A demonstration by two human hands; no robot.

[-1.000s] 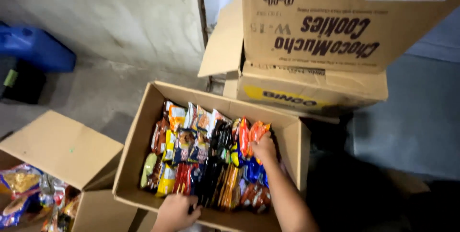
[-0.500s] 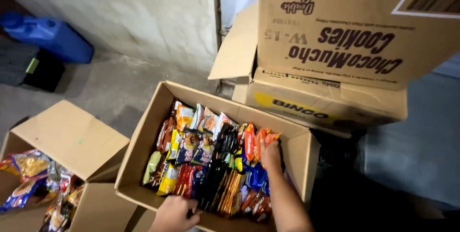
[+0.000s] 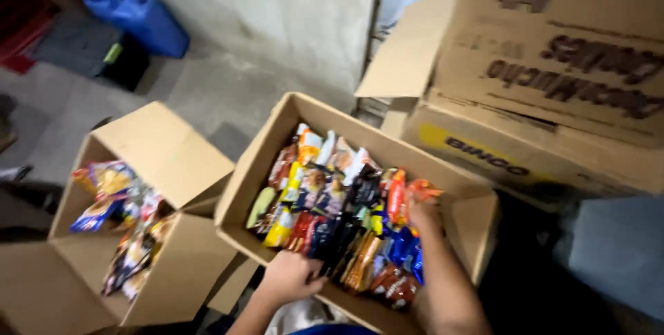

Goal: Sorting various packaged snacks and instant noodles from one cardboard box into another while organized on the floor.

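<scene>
Fingers (image 3: 312,281) of both hands curl onto snack packets (image 3: 332,210).

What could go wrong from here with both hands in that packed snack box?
The snack packets stand tightly packed, so pulling with the right hand at the far row may crush or tear a wrapper. The left hand presses at the near wall of the open carton, which could bulge or tip. The stacked cartons loom close behind and might be knocked.

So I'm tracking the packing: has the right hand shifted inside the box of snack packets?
No. The right hand stays on the packets by the box's far-right corner; only the camera moved.
</scene>
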